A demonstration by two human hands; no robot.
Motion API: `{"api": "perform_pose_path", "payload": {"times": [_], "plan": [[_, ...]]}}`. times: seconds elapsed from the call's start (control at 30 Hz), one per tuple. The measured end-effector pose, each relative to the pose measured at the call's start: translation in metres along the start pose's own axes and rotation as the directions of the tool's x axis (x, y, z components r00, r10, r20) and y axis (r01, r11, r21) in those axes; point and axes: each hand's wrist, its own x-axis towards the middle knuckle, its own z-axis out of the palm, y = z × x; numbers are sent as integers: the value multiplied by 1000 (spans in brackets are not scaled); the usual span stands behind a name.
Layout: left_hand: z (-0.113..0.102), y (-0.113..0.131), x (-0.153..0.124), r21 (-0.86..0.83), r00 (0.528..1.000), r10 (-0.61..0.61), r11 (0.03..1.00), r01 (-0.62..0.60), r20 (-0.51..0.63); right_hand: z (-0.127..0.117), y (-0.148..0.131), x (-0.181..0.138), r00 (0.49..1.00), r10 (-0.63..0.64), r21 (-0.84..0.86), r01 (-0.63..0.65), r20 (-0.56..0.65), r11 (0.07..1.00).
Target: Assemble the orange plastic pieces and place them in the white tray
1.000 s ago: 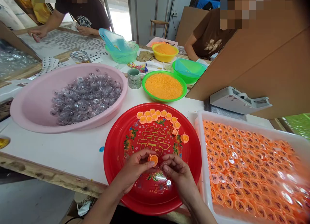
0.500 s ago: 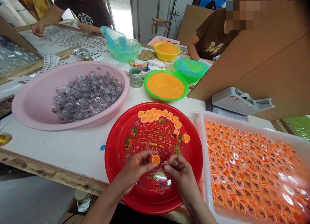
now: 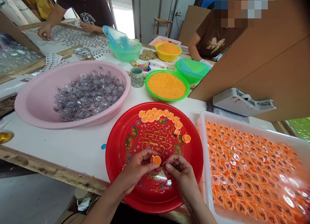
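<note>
Since 1 second ago, everything has slid slightly rightward on my feed, and the gap between my right hand [image 3: 180, 174] and the small orange cup [image 3: 155, 160] has narrowed. That cup is just above the near half of the red tray [image 3: 115, 153], near its middle, pinched between the thumb and fingers of my left hand [image 3: 140, 165]. My right thumb and forefinger nearly meet just beside it; I cannot tell whether they pinch anything.

As I judge it, 1 slip of that light pinch, or a nudge from the right fingertips, could tip out the yellow-orange filling [image 3: 157, 161] or drop the cup onto the tray. Careless reaching could also upset the cups [image 3: 151, 117] along the tray's far rim.

Its mouth faces up toward my camera, tilted slightly rightward. Being squat, it shows no clear long axis; its base-to-mouth axis leans the same way.
</note>
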Motion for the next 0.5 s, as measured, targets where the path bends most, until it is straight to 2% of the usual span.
{"api": "perform_pose_path", "payload": {"times": [0.3, 0.4, 0.5], "plan": [[2, -7, 4, 73, 997, 22, 997, -27, 70, 1, -3, 1, 999, 42, -71, -40, 25, 997], [2, -10, 6, 134, 997, 14, 991, -24, 79, 1, -8, 0, 1000, -10, -243, 14, 17, 970], [4, -11, 8, 179, 996, 21, 983, -36, 84, -1, -13, 0, 997, -77, -427, 72, 7, 901]]}}
